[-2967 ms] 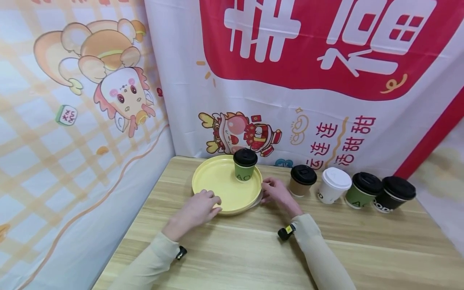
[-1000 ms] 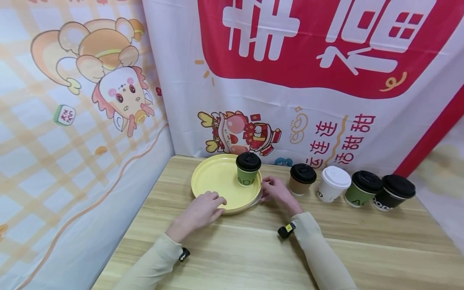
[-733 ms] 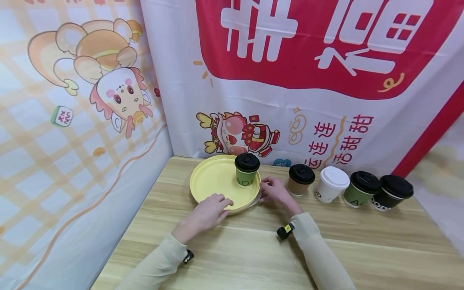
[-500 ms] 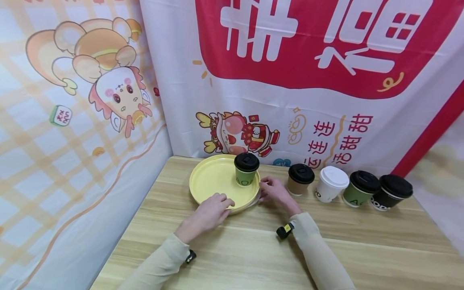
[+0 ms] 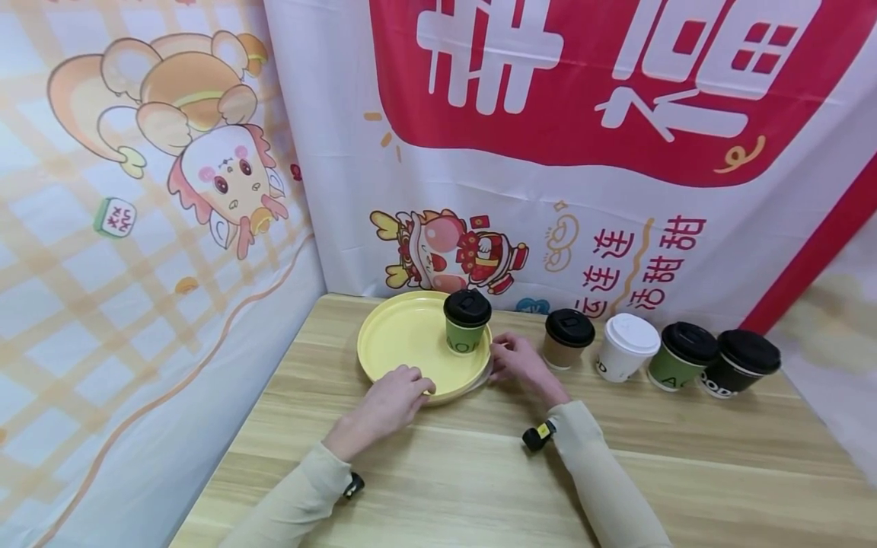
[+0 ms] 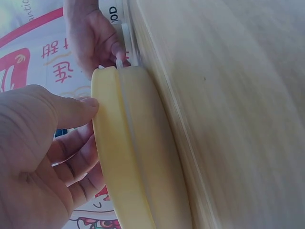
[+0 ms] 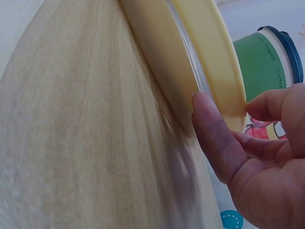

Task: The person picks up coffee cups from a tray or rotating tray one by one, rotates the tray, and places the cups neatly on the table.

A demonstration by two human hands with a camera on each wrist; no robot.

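A round yellow tray (image 5: pixel 404 342) lies on the table, in two stacked layers with a pale translucent strip between them in the wrist views. Upright at its back right stands a green paper cup (image 5: pixel 464 336) with a black lid. My left hand (image 5: pixel 387 402) is at the front rim; in the left wrist view its thumb (image 6: pixel 88 109) touches the tray's edge and the fingers curl behind it. At the right edge my right hand (image 5: pixel 524 365) pinches the tray, its thumb (image 7: pixel 212 131) by the translucent strip and another fingertip against the upper rim.
To the right on the wooden table (image 5: pixel 479 472) stand a brown cup (image 5: pixel 565 352), a white cup (image 5: pixel 622 358), a green cup (image 5: pixel 674 369) and a black cup (image 5: pixel 729 374), all lidded. A printed cloth (image 5: pixel 329 190) hangs close behind the table.
The green cup on the tray has shifted slightly right and nearer, its lettering turned. My left hand slid right along the front rim, then slightly back left. My right hand has stayed at the right edge.
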